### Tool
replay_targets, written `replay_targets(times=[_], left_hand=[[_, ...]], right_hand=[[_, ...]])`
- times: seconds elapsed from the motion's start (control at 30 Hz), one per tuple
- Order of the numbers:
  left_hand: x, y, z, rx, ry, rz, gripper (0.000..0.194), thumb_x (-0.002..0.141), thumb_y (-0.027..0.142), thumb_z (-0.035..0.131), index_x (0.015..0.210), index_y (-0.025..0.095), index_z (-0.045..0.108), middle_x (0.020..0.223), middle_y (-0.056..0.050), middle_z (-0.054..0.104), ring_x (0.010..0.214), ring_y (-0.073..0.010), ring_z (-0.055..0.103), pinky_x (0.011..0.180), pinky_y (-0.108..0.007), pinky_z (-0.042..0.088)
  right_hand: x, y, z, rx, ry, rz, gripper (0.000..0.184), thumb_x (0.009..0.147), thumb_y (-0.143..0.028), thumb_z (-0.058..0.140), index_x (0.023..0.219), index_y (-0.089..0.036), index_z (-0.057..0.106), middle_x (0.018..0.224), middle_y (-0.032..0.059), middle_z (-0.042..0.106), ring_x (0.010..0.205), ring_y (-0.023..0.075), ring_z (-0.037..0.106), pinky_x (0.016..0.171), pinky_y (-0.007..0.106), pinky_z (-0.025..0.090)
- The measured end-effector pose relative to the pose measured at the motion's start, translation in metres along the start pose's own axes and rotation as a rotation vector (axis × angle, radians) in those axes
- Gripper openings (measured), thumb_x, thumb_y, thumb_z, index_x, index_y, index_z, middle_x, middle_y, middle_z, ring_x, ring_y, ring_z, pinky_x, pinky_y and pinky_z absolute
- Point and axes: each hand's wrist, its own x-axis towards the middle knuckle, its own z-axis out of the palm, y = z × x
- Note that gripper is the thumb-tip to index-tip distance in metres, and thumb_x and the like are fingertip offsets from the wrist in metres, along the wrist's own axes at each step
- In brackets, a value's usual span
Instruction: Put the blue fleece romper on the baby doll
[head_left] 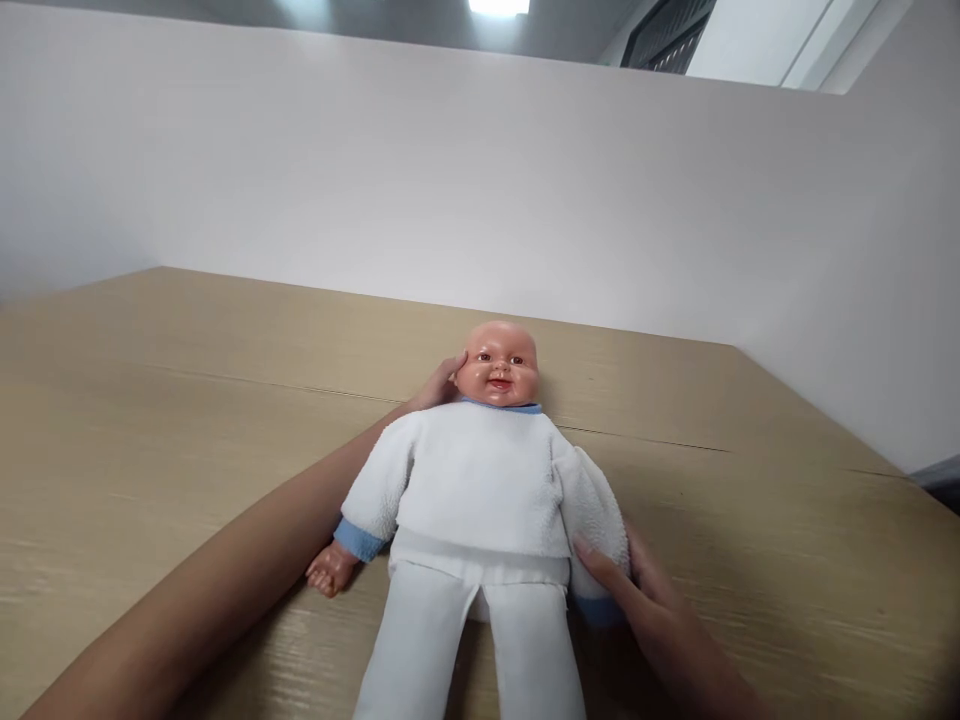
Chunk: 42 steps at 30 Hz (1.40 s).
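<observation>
While the doll (484, 480) is lying face-up on the surface (750, 560), the left hand (441, 385) is touching the doll's head (499, 365), apparently supporting it, its grip too hidden to tell; the right hand (651, 592) is clasping the doll's sleeve (596, 500), seemingly steadying it.

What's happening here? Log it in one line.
doll: face up on table | left hand: touching its head | right hand: gripping one sleeve

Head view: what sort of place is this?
Probably an indoor work booth or partitioned room: a wood-toned tabletop, a plain white wall behind it that stops short of the ceiling, and a lit ceiling lamp beyond.
</observation>
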Motion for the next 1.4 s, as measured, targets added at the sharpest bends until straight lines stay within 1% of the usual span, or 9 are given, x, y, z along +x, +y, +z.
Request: replay_targets(times=[0.07, 0.13, 0.27, 0.43, 0.6, 0.77, 1.0, 1.2, 1.4], left_hand=[[0.005, 0.004, -0.01, 0.028, -0.013, -0.027, 0.077, 0.092, 0.074, 0.066, 0.137, 0.013, 0.073, 0.133, -0.016, 0.082, 0.148, -0.0411, 0.062, 0.136, -0.051, 0.034], [0.01, 0.008, -0.018, 0.052, -0.03, -0.066, 0.078, 0.091, 0.075, 0.066, 0.138, 0.012, 0.073, 0.133, -0.017, 0.082, 0.147, -0.0424, 0.063, 0.136, -0.053, 0.034], [0.015, 0.015, -0.027, 0.079, -0.035, -0.087, 0.076, 0.095, 0.071, 0.063, 0.139, 0.01, 0.073, 0.129, -0.017, 0.083, 0.143, -0.0423, 0.066, 0.135, -0.052, 0.034], [0.009, 0.019, -0.019, 0.093, 0.034, -0.059, 0.073, 0.105, 0.068, 0.054, 0.145, 0.009, 0.07, 0.135, -0.016, 0.081, 0.143, -0.0391, 0.067, 0.136, -0.048, 0.033], [0.005, 0.021, -0.007, 0.126, 0.054, -0.063, 0.071, 0.11, 0.063, 0.048, 0.149, 0.007, 0.068, 0.137, -0.017, 0.08, 0.143, -0.0376, 0.067, 0.136, -0.046, 0.034], [0.004, 0.023, -0.007, 0.155, 0.063, -0.059, 0.068, 0.107, 0.061, 0.055, 0.145, 0.007, 0.072, 0.136, -0.017, 0.08, 0.141, -0.0394, 0.068, 0.134, -0.049, 0.038], [0.006, 0.018, -0.012, 0.137, 0.183, -0.055, 0.058, 0.1, 0.051, 0.07, 0.14, 0.01, 0.075, 0.133, -0.017, 0.082, 0.135, -0.0389, 0.072, 0.128, -0.051, 0.047], [0.004, 0.019, -0.008, 0.166, 0.212, -0.049, 0.054, 0.101, 0.052, 0.071, 0.136, 0.011, 0.076, 0.13, -0.016, 0.083, 0.132, -0.0375, 0.074, 0.123, -0.048, 0.053], [0.003, 0.02, -0.008, 0.16, 0.217, -0.051, 0.053, 0.102, 0.05, 0.069, 0.139, 0.011, 0.075, 0.125, -0.015, 0.084, 0.127, -0.0364, 0.077, 0.122, -0.048, 0.054]], right_hand=[[-0.001, 0.0, 0.003, -0.09, 0.025, -0.061, 0.087, 0.098, -0.072, 0.068, 0.169, -0.029, 0.045, 0.172, 0.0117, 0.054, 0.162, 0.0347, 0.047, 0.136, 0.054, 0.036], [-0.001, 0.002, 0.005, -0.154, 0.049, -0.112, 0.086, 0.099, -0.071, 0.067, 0.17, -0.029, 0.042, 0.17, 0.0129, 0.055, 0.159, 0.0357, 0.05, 0.135, 0.055, 0.038], [0.004, 0.008, 0.004, -0.239, 0.08, -0.146, 0.079, 0.1, -0.069, 0.067, 0.164, -0.028, 0.048, 0.164, 0.0145, 0.06, 0.152, 0.0366, 0.057, 0.133, 0.054, 0.04], [0.004, 0.016, 0.003, -0.3, 0.091, -0.189, 0.072, 0.1, -0.065, 0.068, 0.16, -0.03, 0.05, 0.161, 0.0127, 0.063, 0.146, 0.0364, 0.063, 0.128, 0.053, 0.047], [-0.001, 0.018, 0.003, -0.361, 0.109, -0.195, 0.068, 0.1, -0.062, 0.069, 0.158, -0.03, 0.051, 0.157, 0.0121, 0.066, 0.141, 0.036, 0.065, 0.124, 0.05, 0.05], [0.002, 0.018, 0.003, -0.345, 0.09, -0.223, 0.068, 0.101, -0.062, 0.068, 0.158, -0.03, 0.051, 0.157, 0.0133, 0.065, 0.142, 0.0368, 0.065, 0.121, 0.051, 0.053], [0.005, 0.026, 0.001, -0.387, 0.084, -0.299, 0.064, 0.101, -0.062, 0.067, 0.154, -0.029, 0.052, 0.153, 0.0139, 0.067, 0.136, 0.0376, 0.067, 0.113, 0.054, 0.058], [0.006, 0.025, 0.0, -0.422, 0.089, -0.334, 0.061, 0.103, -0.061, 0.066, 0.153, -0.028, 0.052, 0.148, 0.015, 0.069, 0.13, 0.0383, 0.07, 0.109, 0.056, 0.06], [0.005, 0.023, 0.0, -0.46, 0.104, -0.37, 0.059, 0.103, -0.06, 0.066, 0.151, -0.027, 0.055, 0.143, 0.0158, 0.071, 0.126, 0.0372, 0.071, 0.106, 0.054, 0.062]])
